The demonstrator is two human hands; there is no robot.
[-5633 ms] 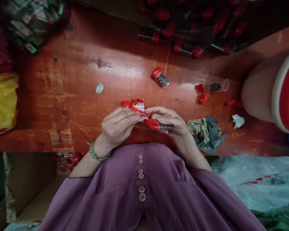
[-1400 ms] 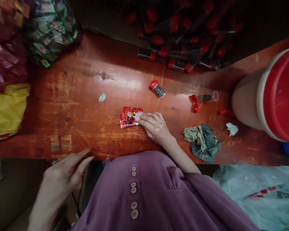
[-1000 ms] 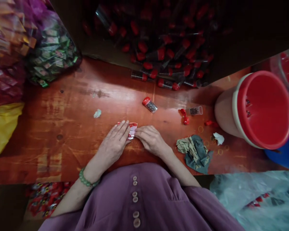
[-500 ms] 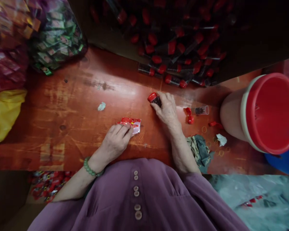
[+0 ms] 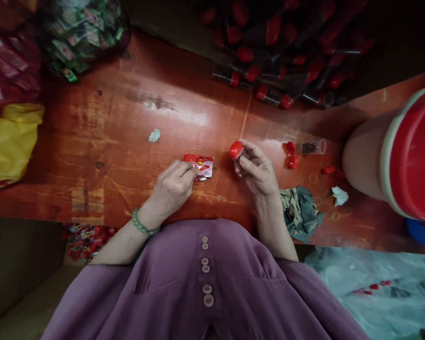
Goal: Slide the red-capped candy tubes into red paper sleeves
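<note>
My left hand, with a green bead bracelet at the wrist, has its fingers bent and pinched at the near left edge of a red and white printed packet on the table. My right hand is wrapped round a small clear tube with a red cap. Its cap points up and left, and dark contents show through the side, partly hidden by the thumb and fingers. To the right lies an uncapped clear tube with dark contents, beside red caps.
A dark box of red-capped tubes stands at the back. A bucket with a red lid is at right, near a crumpled cloth and rubber bands. Bags of green packets and a yellow bag are at left.
My right hand has turned the red-capped tube so the rounded cap faces me, and has lifted it slightly. My left hand stays at the packet. The view has shifted a little.
</note>
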